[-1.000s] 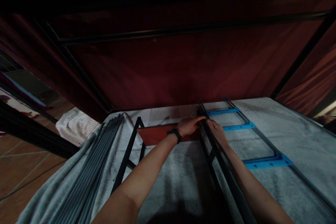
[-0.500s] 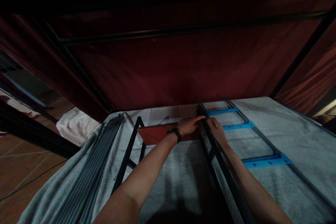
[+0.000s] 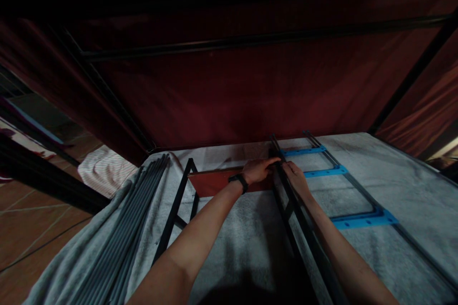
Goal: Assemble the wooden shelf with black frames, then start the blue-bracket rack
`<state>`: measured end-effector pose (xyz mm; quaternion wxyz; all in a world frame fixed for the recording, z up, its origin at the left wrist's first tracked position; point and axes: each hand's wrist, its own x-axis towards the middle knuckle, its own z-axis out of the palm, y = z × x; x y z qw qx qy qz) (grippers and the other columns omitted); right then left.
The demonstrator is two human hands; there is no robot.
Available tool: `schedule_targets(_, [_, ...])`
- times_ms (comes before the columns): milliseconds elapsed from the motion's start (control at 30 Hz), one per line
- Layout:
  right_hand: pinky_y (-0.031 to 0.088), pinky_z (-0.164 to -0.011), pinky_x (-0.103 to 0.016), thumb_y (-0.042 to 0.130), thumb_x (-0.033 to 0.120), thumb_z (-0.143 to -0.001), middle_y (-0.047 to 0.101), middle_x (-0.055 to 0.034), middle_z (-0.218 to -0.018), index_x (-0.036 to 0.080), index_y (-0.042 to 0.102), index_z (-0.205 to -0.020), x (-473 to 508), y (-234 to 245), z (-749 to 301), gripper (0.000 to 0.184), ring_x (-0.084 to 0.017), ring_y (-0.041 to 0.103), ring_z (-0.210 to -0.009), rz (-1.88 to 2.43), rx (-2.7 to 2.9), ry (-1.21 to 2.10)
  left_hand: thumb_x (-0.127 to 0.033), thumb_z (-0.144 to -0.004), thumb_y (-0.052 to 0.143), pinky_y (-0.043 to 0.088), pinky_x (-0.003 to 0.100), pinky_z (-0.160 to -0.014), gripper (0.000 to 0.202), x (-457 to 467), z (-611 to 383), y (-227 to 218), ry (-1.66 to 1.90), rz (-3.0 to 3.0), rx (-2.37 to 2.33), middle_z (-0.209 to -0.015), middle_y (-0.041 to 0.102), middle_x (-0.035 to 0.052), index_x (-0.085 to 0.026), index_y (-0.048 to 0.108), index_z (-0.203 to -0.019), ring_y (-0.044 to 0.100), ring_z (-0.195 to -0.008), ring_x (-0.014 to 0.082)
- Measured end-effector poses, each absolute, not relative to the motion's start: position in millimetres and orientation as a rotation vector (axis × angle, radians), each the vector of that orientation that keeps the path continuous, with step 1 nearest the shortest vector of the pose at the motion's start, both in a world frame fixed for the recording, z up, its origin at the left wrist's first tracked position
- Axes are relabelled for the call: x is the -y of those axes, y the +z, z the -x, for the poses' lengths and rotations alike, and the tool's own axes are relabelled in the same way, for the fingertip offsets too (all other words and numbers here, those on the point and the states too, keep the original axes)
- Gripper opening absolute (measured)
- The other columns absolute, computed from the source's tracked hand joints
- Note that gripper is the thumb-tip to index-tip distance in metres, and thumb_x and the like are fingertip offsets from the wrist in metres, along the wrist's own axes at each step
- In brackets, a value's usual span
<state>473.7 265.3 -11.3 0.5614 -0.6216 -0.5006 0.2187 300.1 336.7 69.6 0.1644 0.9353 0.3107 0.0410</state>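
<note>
My left hand (image 3: 258, 170), with a dark watch at the wrist, is curled over the right end of a red-brown panel (image 3: 214, 182) where it meets a black metal frame rail (image 3: 286, 190). My right hand (image 3: 295, 175) grips the same rail from the right side, fingertips close to the left hand's. The panel spans between that rail and another black rail (image 3: 177, 207) to the left. All of it lies on a grey cloth-covered surface (image 3: 246, 228).
A bundle of grey rods (image 3: 136, 214) lies along the left edge of the cloth. On the right, a frame with blue cross brackets (image 3: 363, 220) lies flat. Dark red fabric and black bars hang overhead. Tiled floor and a striped cloth (image 3: 102, 169) show at left.
</note>
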Motion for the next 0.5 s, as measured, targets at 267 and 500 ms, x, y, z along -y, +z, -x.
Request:
schedule_targets(267, [0.047,-0.079,-0.035,0.043,0.066,-0.088,0.068,-0.0052,-0.089,0.023,0.060,-0.098,-268.5,-16.0,-472.8,0.048,-0.022,0.061,-0.084,1.424,1.145,0.541,-0.029,-0.095,0.051,0.046,0.029,-0.101,0.058,-335.7,-299.7,70.7,0.112,-2.654,-0.878,-0.143,0.057,-0.0034,-0.040,0.036,-0.150,0.056,-0.127,0.0195])
schedule_targets(500, [0.045,-0.073,-0.034,0.045,0.068,-0.086,0.063,-0.0028,-0.077,0.022,0.061,-0.086,-271.0,-13.7,-473.9,0.048,-0.021,0.058,-0.076,1.470,1.170,0.564,-0.032,-0.096,0.050,0.048,0.031,-0.099,0.057,-336.4,-300.1,69.7,0.094,-2.678,-0.891,-0.140,0.060,-0.0013,-0.039,0.035,-0.151,0.059,-0.124,0.0211])
